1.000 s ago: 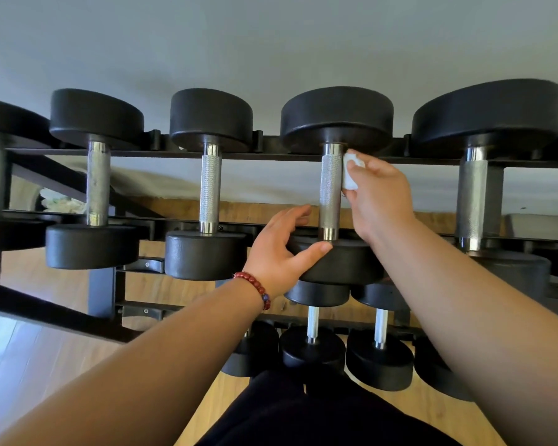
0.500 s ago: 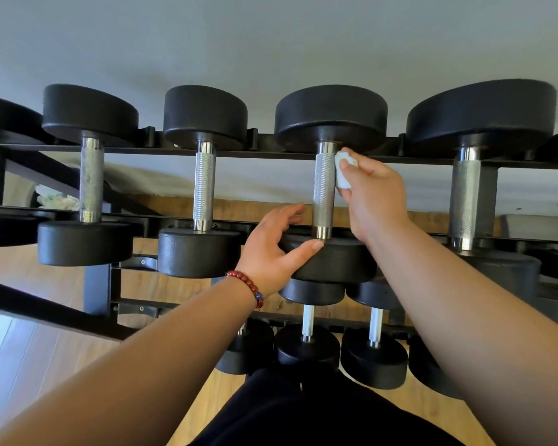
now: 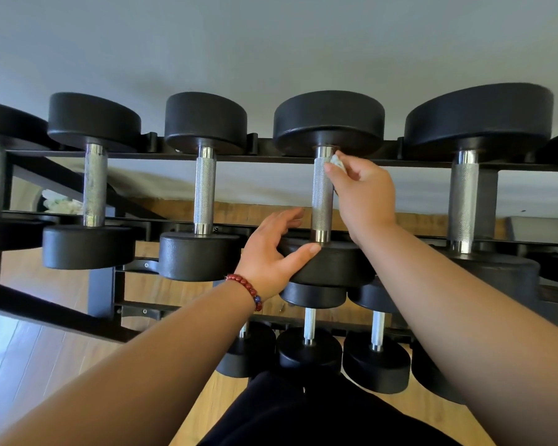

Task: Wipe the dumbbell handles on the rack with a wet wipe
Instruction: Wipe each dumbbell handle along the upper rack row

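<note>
Dumbbell [image 3: 329,119], two black round heads joined by a knurled silver steel handle [image 3: 322,201], lies on the top tier of the black metal rack [image 3: 271,158]. Its long axis points straight away from the person. The right hand [image 3: 364,194] pinches a crumpled white wet wipe [image 3: 339,162] against the handle's far end. The left hand [image 3: 268,249], fingers loosely spread and nearly straight, rests on the near head [image 3: 335,265], with the thumb across its rim.
</note>
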